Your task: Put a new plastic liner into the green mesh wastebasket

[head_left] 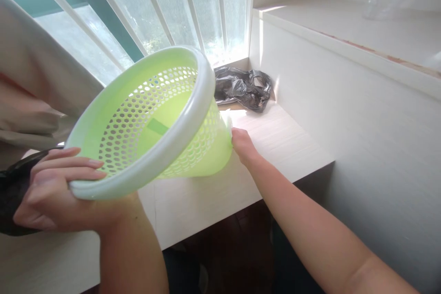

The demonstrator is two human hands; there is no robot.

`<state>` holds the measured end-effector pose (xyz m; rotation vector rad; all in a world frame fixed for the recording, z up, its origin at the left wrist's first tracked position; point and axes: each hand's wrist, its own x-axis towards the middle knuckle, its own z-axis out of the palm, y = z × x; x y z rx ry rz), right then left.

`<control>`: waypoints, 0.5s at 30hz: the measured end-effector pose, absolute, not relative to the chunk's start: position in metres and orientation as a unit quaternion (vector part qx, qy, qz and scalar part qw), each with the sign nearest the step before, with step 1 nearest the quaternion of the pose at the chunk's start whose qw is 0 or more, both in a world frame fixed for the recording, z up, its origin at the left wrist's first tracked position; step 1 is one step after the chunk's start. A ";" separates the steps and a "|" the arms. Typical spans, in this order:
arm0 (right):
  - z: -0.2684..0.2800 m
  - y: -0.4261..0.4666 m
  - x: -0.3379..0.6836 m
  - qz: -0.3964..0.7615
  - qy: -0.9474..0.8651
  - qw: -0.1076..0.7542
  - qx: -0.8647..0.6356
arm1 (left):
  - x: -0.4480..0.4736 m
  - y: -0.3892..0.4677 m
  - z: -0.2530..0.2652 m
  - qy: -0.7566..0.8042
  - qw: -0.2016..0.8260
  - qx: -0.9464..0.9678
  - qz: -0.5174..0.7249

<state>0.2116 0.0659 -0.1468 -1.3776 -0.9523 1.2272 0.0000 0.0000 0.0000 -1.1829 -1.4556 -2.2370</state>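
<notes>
Left hand (51, 193) nearest: fingers curled over the smooth pale rim of a lime-green plastic basket (155, 119), thumb under, gripping it firm. Basket's round, tapered, walls perforated w/ small hex holes, tilted on its side above the desk w/ its mouth toward the camera; a green rectangular patch shows inside. Dark object (12, 197) just behind the left hand, prob. fabric or a bag, too cropped to tell. Right hand (243, 144) is at the basket's solid base, fingers hidden behind it, so grip can't be judged. Pale wood-grain desk (275, 147) below. Farther back, crumpled glossy black plastic bag (243, 88) in the corner by white window bars (189, 4).
</notes>
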 end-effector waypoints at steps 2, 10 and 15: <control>-0.146 0.064 0.210 0.501 -0.400 0.512 -0.572 | 0.012 -0.005 0.003 -0.410 0.117 -0.393 -0.814; -0.130 0.049 0.200 0.491 -0.410 0.567 -0.520 | 0.018 -0.032 0.008 -0.424 0.071 -0.454 -0.780; -0.123 0.046 0.195 0.473 -0.363 0.630 -0.497 | 0.011 -0.050 0.006 -0.477 0.031 -0.486 -0.732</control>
